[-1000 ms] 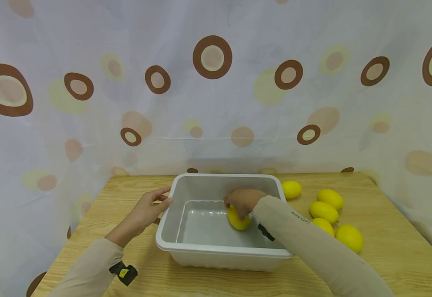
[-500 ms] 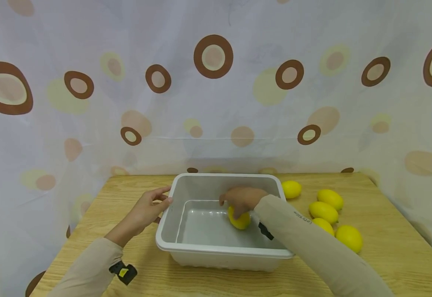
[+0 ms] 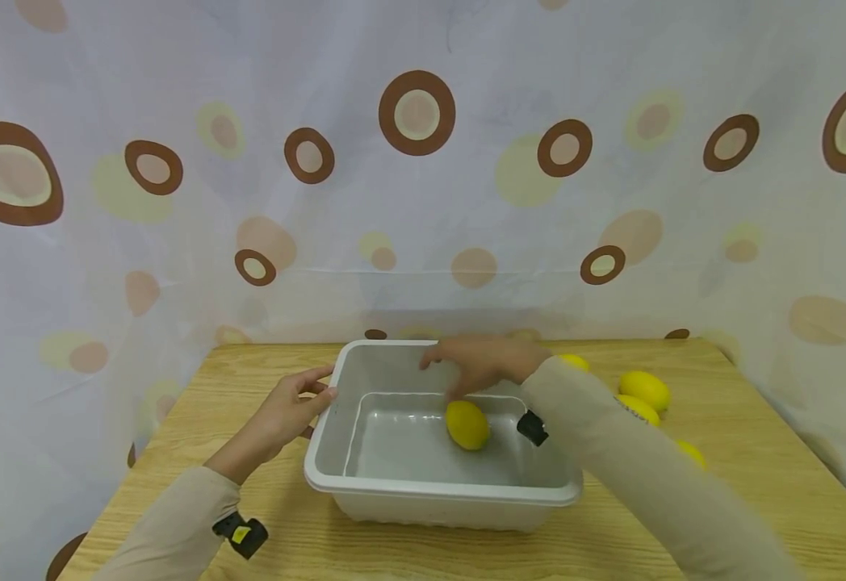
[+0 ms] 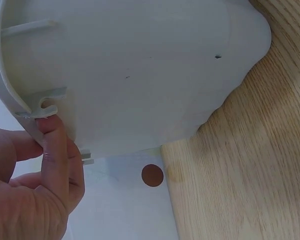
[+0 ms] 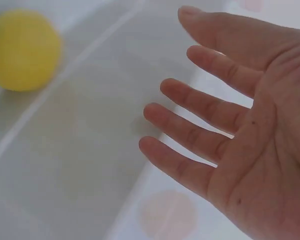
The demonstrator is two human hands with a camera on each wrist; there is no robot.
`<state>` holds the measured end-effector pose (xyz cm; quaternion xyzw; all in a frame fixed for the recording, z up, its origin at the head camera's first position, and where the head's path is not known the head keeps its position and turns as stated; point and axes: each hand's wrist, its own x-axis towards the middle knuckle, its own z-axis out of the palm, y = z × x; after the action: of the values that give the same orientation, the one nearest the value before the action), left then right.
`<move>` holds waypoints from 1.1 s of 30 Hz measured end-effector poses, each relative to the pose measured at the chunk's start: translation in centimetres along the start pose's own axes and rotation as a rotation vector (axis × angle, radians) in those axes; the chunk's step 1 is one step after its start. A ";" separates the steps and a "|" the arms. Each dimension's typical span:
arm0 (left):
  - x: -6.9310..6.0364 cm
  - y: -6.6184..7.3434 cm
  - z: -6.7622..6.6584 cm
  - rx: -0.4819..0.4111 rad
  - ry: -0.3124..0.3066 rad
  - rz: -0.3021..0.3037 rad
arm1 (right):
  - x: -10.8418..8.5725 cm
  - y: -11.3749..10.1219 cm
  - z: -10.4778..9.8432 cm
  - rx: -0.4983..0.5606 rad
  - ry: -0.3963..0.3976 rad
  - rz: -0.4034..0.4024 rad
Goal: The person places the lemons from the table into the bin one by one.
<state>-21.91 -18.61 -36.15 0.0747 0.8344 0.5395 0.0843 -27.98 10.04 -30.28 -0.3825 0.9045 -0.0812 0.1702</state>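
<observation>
A grey-white plastic basin (image 3: 437, 487) stands on the table, one yellow lemon (image 3: 467, 426) lying on its floor. My left hand (image 3: 283, 415) pinches the basin's left rim; the left wrist view has its fingers (image 4: 55, 162) under the rim beside a small hook-shaped rib. Over the back right part of the basin, slightly blurred, is my right hand (image 3: 492, 361). Its fingers are spread and relaxed, and nothing lies in the palm (image 5: 270, 150). In the right wrist view the lemon (image 5: 25, 50) sits apart from the fingertips.
Right of the basin several more lemons (image 3: 644, 390) lie on the wooden table (image 3: 772, 484), some partly covered by the right sleeve (image 3: 634, 452). A patterned curtain (image 3: 423, 218) hangs behind the table. Each wrist carries a small black camera (image 3: 241, 533).
My right hand has let go of the lemon and risen up and back from it. The lemon stays on the basin floor. My left hand keeps its place on the rim.
</observation>
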 end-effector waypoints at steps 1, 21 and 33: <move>0.0 0.0 0.0 0.001 0.002 -0.002 | -0.5 0.0 -0.6 0.006 0.022 -0.032; 0.0 0.0 0.0 -0.015 -0.016 0.012 | -15.5 6.0 -0.5 0.078 0.385 0.174; -0.2 0.1 0.0 -0.020 -0.012 0.005 | -20.6 9.4 4.5 0.043 0.404 0.309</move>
<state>-21.70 -18.62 -36.06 0.0795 0.8283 0.5475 0.0886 -19.16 31.33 -32.01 -0.2120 0.9660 -0.1479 0.0046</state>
